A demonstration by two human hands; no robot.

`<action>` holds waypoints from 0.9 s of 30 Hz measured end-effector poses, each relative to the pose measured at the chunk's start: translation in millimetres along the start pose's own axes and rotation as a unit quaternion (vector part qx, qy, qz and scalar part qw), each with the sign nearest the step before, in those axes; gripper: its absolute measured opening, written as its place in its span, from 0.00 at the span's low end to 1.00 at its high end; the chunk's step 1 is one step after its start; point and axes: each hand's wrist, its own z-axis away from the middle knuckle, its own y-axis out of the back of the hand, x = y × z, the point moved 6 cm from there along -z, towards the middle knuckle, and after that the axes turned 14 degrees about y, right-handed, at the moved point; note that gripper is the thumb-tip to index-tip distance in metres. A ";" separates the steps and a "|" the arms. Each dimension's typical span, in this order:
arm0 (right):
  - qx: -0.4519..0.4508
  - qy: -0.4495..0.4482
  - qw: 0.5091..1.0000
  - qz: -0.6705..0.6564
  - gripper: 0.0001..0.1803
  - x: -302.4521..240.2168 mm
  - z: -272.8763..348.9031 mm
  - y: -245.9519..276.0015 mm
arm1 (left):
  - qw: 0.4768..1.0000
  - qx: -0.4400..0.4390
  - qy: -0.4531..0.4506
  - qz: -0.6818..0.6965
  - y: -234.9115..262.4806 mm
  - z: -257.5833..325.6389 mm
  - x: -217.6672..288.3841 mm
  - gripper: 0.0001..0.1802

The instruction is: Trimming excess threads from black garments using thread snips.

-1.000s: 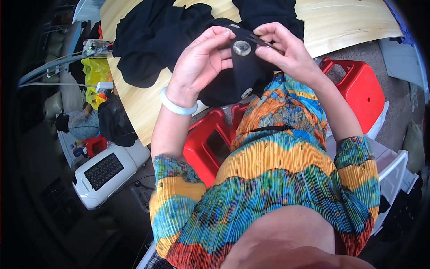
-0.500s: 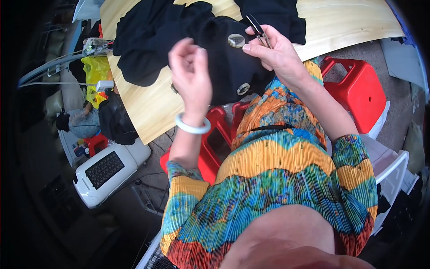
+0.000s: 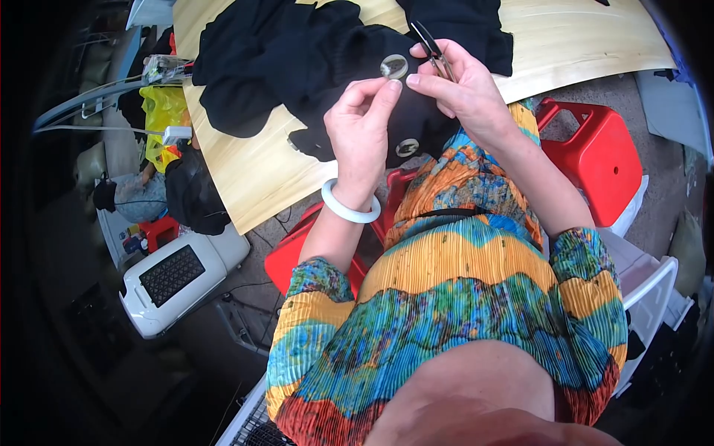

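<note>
A black garment point(image 3: 327, 67) lies in folds over the table's edge, its near part under my hands. A large round shiny button point(image 3: 394, 67) sits on it, and a second button point(image 3: 407, 147) shows lower down. My left hand point(image 3: 361, 126), with a pale bangle at the wrist, is pinched closed at the lower rim of the upper button. Anything between those fingertips is too small to make out. In my right hand point(image 3: 470, 93) I hold thread snips point(image 3: 433, 50), blades pointing up and away, just right of that button.
The garment rests on a pale wooden table point(image 3: 256, 182). Red plastic stools stand below its edge, one stool point(image 3: 595, 160) at right. A white machine with a dark mesh panel point(image 3: 186, 282) is on the floor at left, near a yellow plastic bag point(image 3: 162, 123) and a white cable point(image 3: 97, 130).
My left hand has come right from over the garment to the upper button, its fingers closing into a pinch. My right hand stays nearly in place with the snips.
</note>
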 end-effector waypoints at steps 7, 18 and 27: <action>-0.009 -0.044 0.998 -0.051 0.19 -1.5 3.7 1.7 | 0.997 -0.057 0.018 -0.056 -3.3 -0.4 -2.9 0.03; -0.127 -0.025 0.990 0.050 0.13 -39.6 24.7 -9.3 | 0.980 -0.146 0.128 0.031 -2.1 -0.6 19.8 0.03; -0.155 -0.108 0.980 0.057 0.12 -33.7 23.3 -9.3 | 0.982 -0.167 0.089 0.003 -3.6 2.6 28.2 0.03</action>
